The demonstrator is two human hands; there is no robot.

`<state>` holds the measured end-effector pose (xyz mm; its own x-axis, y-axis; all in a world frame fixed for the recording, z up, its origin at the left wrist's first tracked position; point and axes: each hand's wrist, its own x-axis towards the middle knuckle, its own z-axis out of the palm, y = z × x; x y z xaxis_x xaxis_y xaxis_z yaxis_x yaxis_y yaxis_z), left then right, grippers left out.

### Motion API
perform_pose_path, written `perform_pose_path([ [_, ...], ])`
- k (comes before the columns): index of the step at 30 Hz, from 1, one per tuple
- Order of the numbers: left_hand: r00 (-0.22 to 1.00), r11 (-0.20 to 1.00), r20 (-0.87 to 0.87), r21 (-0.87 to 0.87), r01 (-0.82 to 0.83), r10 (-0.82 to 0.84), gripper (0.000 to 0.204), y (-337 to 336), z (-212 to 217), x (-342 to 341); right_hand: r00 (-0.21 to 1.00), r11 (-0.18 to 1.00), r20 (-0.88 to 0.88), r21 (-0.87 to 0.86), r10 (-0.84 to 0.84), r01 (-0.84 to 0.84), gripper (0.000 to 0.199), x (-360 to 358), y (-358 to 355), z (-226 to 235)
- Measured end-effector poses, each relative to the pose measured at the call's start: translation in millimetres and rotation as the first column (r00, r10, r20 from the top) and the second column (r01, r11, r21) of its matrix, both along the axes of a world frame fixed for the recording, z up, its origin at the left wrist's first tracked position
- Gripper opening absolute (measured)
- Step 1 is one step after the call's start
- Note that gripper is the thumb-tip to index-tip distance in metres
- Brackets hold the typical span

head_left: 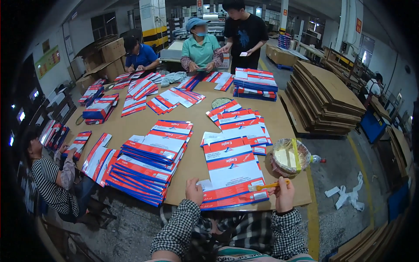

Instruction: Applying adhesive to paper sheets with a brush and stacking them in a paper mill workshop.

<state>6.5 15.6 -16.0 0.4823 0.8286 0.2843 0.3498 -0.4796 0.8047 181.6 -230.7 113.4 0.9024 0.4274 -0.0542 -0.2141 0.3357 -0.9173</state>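
**Gluing flat printed cartons at the cardboard table**

Left hand (194, 191) closed on the near left corner of the top flat carton (231, 172), thumb up, pinning a white flap. Right hand (284, 195) clamped on a yellow-handled brush (267, 186), bristles touching the carton's near right edge. Stack lying at the near edge of the cardboard table (196, 153), just left of the glue bowl (289, 156). Likely light, thin and glossy, hence slippery and easily creased; best held flat by the corners or edges, away from wet glue. Taller pile of blue-and-red cartons (146, 168) left of the stack.
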Motion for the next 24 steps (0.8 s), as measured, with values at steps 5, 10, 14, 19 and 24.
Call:
perform_pose_path([
  [5,0.999,0.975,0.022,0.219,0.03,-0.036,0.017,-14.7,1.9,-28.7,1.0,0.999,0.024,0.036,-0.003,0.002,0.018,2.5,-8.4,1.8],
  [10,0.922,0.987,-0.38,0.158,-0.013,0.073,0.045,-29.2,5.0,-49.0,0.999,0.998,0.042,0.061,-0.011,0.008,0.018,1.8,-5.8,5.0],
  [14,0.935,0.977,-0.336,0.208,-0.041,0.111,0.047,-31.3,-2.4,-55.4,1.0,0.999,0.024,0.045,0.003,-0.004,0.018,-4.2,-1.6,8.4],
  [19,0.94,0.975,-0.326,0.219,-0.03,0.102,0.046,-31.5,-3.2,-55.9,0.999,0.998,0.018,0.048,-0.034,0.033,0.018,-6.5,-3.7,6.5],
  [24,0.953,0.972,-0.289,0.234,-0.021,0.09,0.045,-32.0,-3.7,-60.9,1.0,0.999,0.016,0.044,-0.014,0.013,0.018,-7.3,-7.2,6.8],
])
